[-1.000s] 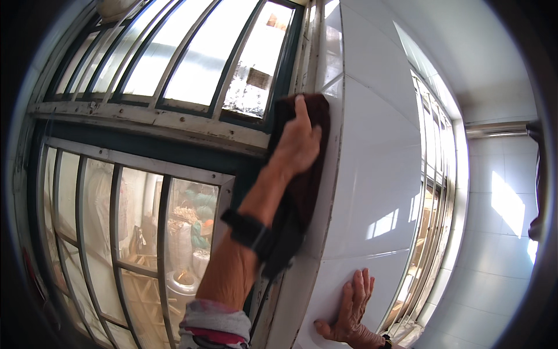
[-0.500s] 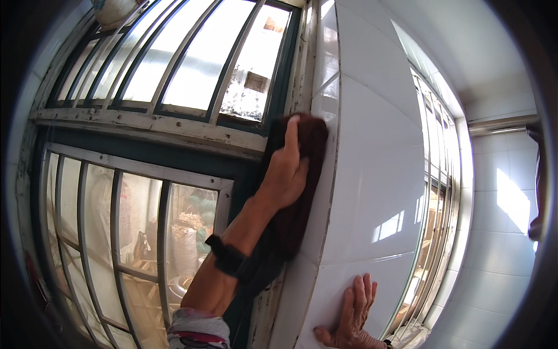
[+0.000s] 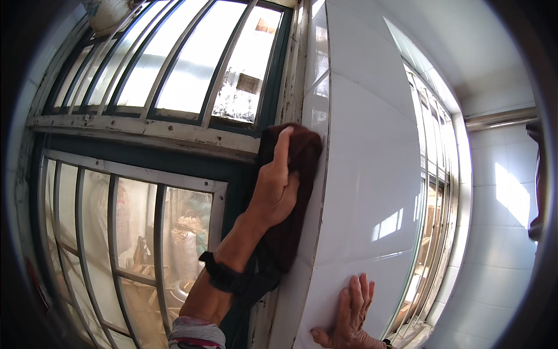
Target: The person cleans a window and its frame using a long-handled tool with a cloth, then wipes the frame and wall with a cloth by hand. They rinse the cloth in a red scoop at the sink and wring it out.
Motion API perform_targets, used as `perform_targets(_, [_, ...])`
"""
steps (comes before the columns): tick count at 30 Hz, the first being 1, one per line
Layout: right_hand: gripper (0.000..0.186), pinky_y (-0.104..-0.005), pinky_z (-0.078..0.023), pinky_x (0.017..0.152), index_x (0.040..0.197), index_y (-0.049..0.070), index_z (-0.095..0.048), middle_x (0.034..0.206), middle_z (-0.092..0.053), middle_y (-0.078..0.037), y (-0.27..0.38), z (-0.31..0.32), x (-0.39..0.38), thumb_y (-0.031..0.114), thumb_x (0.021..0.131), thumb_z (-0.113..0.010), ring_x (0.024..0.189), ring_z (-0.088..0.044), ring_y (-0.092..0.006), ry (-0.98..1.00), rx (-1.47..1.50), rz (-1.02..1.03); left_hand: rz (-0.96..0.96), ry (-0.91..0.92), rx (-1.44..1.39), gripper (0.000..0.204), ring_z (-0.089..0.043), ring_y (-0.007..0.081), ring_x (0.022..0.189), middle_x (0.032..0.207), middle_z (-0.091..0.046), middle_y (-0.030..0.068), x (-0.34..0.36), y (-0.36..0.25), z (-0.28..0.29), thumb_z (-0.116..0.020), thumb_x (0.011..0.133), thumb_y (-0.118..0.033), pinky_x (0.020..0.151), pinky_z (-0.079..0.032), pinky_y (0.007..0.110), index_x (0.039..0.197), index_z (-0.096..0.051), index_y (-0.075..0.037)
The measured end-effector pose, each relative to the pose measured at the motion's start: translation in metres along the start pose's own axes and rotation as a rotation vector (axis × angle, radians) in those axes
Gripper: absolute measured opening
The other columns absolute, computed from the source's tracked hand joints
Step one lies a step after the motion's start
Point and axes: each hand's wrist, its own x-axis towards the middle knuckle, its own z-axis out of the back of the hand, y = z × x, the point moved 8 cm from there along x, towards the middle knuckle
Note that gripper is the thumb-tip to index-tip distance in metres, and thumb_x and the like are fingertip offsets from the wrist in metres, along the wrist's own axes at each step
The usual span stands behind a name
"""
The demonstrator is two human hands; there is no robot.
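My left hand (image 3: 275,189) grips a dark maroon cloth (image 3: 304,154), its index finger stretched up along the fabric. The cloth lies against the narrow strip between the green door frame (image 3: 186,158) and the corner of the white tiled wall (image 3: 372,174). Its lower part hangs down behind my wrist, dark and partly hidden by my arm. A black band (image 3: 224,274) circles my left wrist. Lower right, my right hand (image 3: 350,314) rests flat on the tiles with fingers stretched out, holding nothing.
A worn white ledge (image 3: 174,135) crosses above the barred door pane (image 3: 139,232); a barred window (image 3: 186,64) sits over it. Another barred window (image 3: 433,192) opens in the tiled wall to the right. A metal rail (image 3: 501,118) runs along the far right wall.
My left hand and the cloth have slid slightly down the strip. The whole view has shifted a little. My right hand keeps its place on the tiles.
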Motion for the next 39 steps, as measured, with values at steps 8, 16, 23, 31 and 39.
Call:
perform_targets(8, [0.085,-0.0633,-0.014,0.102,0.130,-0.011,-0.029,0.135,-0.024,-0.036,-0.005,-0.004,-0.006,0.053,0.080,-0.054,0.127,-0.025,-0.0525,0.081,-0.006,-0.014,0.066,-0.090,0.003,0.061,-0.062,0.0315,0.062,0.075,-0.060,0.0207,0.100,0.002,-0.006,-0.042,0.085,0.005,0.056,-0.049,0.038,0.137,-0.011,0.005])
perform_targets(16, [0.088,-0.0657,-0.009,0.102,0.127,-0.016,-0.027,0.133,-0.023,-0.039,-0.005,-0.009,-0.008,0.056,0.081,-0.051,0.127,-0.021,-0.0551,0.123,-0.040,-0.005,0.184,-0.028,0.089,0.072,-0.056,0.0409,0.105,0.114,-0.054,0.0281,-0.088,-0.032,0.000,-0.046,0.075,0.014,0.089,-0.047,0.039,0.140,-0.016,0.004])
perform_targets(23, [0.088,-0.0656,-0.011,0.102,0.128,-0.015,-0.026,0.134,-0.023,-0.039,-0.005,-0.009,-0.008,0.058,0.082,-0.047,0.127,-0.021,-0.0548,0.117,-0.047,0.001,0.006,-0.150,0.106,0.070,-0.059,0.0405,0.064,0.076,-0.057,0.0288,-0.002,-0.019,-0.008,-0.050,0.077,0.011,0.059,-0.047,0.045,0.137,-0.014,0.012])
perform_targets(31, [0.087,-0.0656,-0.011,0.102,0.128,-0.015,-0.028,0.135,-0.021,-0.039,-0.003,-0.009,-0.006,0.057,0.083,-0.048,0.127,-0.021,-0.0554,0.121,-0.058,0.002,0.327,-0.043,0.222,0.066,-0.060,0.0442,0.072,0.078,-0.057,0.0321,-0.012,0.023,-0.005,-0.048,0.080,0.005,0.062,-0.048,0.045,0.134,-0.009,0.015])
perform_targets(39, [0.087,-0.0658,-0.011,0.102,0.130,-0.015,-0.024,0.135,-0.020,-0.039,-0.003,-0.009,-0.006,0.055,0.083,-0.048,0.127,-0.020,-0.0561,0.106,-0.045,0.007,0.220,0.040,0.278,0.069,-0.057,0.0443,0.065,0.078,-0.056,0.0315,-0.048,-0.021,-0.015,-0.049,0.076,0.007,0.058,-0.046,0.046,0.130,-0.008,0.022])
